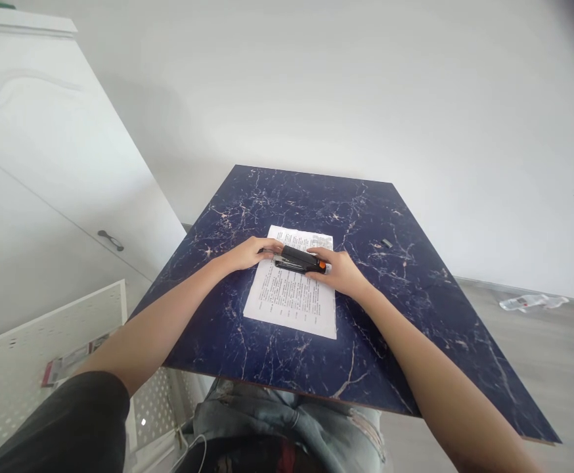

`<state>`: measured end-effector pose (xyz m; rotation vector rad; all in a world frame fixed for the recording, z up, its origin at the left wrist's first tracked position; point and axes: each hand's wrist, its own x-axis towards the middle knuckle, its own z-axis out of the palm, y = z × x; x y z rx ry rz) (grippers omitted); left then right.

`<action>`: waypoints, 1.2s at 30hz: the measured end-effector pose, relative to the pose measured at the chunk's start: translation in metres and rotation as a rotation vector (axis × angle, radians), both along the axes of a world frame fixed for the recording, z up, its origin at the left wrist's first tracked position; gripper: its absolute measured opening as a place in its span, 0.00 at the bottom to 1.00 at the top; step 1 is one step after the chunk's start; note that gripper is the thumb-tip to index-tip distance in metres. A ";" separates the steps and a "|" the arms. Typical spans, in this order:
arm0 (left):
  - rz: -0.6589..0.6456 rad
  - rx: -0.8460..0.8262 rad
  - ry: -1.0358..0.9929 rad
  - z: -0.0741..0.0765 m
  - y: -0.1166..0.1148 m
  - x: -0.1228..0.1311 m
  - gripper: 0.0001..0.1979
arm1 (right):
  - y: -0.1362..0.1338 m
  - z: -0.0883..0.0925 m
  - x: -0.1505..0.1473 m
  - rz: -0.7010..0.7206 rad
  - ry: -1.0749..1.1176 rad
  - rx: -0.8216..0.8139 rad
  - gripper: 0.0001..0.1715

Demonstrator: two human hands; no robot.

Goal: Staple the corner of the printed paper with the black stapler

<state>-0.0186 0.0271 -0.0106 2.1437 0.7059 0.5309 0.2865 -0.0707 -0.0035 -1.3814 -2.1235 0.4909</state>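
A black stapler [301, 260] with an orange part at its right end is held over a printed sheet of paper [291, 309]. My right hand [341, 270] grips the stapler's right end, thumb on the near side and fingers on the far side. At its left end, my left hand [253, 253] has its fingers closed against the stapler, where a metal strip shows below the black top. The sheet lies flat on the dark blue marbled table [291, 368], slightly turned. I cannot tell whether the stapler touches the paper.
A small dark grey piece [386, 243] lies on the table to the right of the paper. The white wardrobe [45, 151] stands at the left, with a perforated white rack [11, 368] below it. A clear plastic wrapper [533, 301] lies on the floor at right.
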 end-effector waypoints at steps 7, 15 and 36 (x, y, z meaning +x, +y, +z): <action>0.030 0.209 0.058 -0.004 -0.006 0.023 0.17 | 0.001 0.000 -0.001 0.003 -0.043 0.013 0.31; 0.032 0.125 0.028 0.003 -0.011 0.023 0.15 | 0.002 -0.001 -0.001 0.011 -0.024 0.010 0.32; 0.749 0.346 0.686 -0.007 0.016 -0.014 0.35 | -0.002 0.018 0.002 0.104 -0.166 -0.093 0.25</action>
